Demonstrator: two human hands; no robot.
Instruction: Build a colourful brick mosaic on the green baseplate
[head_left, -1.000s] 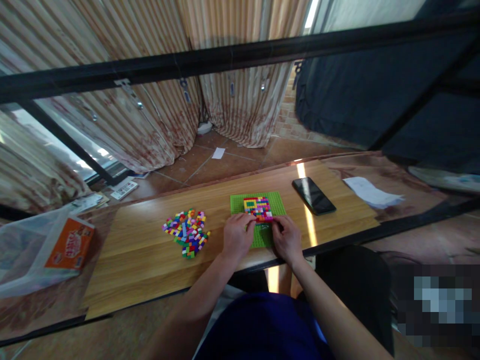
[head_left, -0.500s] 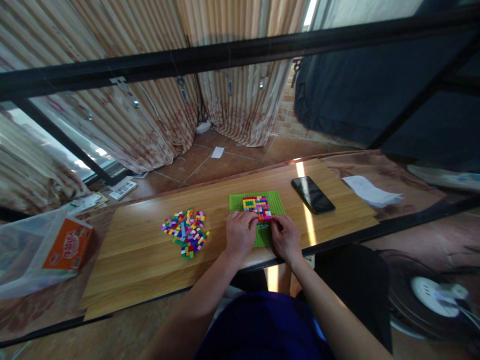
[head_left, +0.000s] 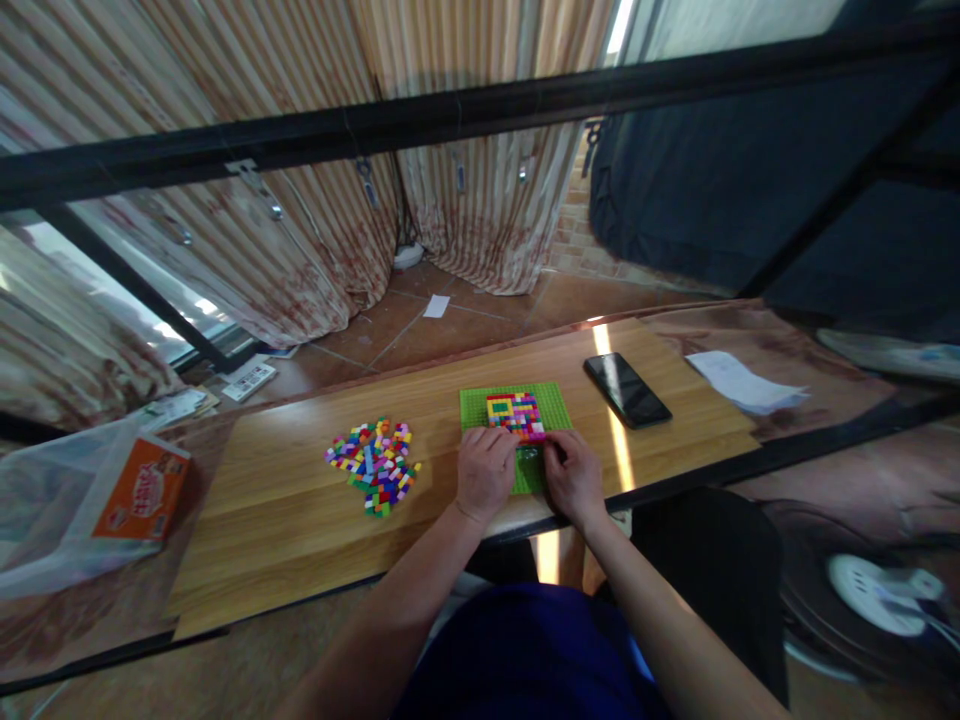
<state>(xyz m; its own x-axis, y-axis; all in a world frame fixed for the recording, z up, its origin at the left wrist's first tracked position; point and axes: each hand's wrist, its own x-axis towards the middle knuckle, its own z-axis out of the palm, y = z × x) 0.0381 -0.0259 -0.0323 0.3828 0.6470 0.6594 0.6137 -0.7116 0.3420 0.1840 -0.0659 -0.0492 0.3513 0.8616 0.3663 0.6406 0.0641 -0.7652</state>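
A green baseplate (head_left: 553, 402) lies on the wooden table (head_left: 300, 500), with a patch of small coloured bricks (head_left: 514, 414) pressed onto its middle. My left hand (head_left: 484, 473) rests on the plate's near left part, fingers curled, fingertips at the patch's lower edge. My right hand (head_left: 574, 475) sits on the near right part, its fingers pinched together by a dark green brick (head_left: 531, 456) on the plate. What the fingers of either hand hold is too small to see. A heap of loose coloured bricks (head_left: 373, 465) lies to the left of my left hand.
A black phone (head_left: 627, 390) lies right of the plate, and white paper (head_left: 742, 384) farther right. A clear bag with an orange box (head_left: 139, 490) sits at the far left. A black bar (head_left: 450, 115) crosses above. A fan (head_left: 870, 590) stands on the floor at right.
Both hands stay on the plate's near edge; the fingers shift slightly around the dark green brick. The view wobbles a little.
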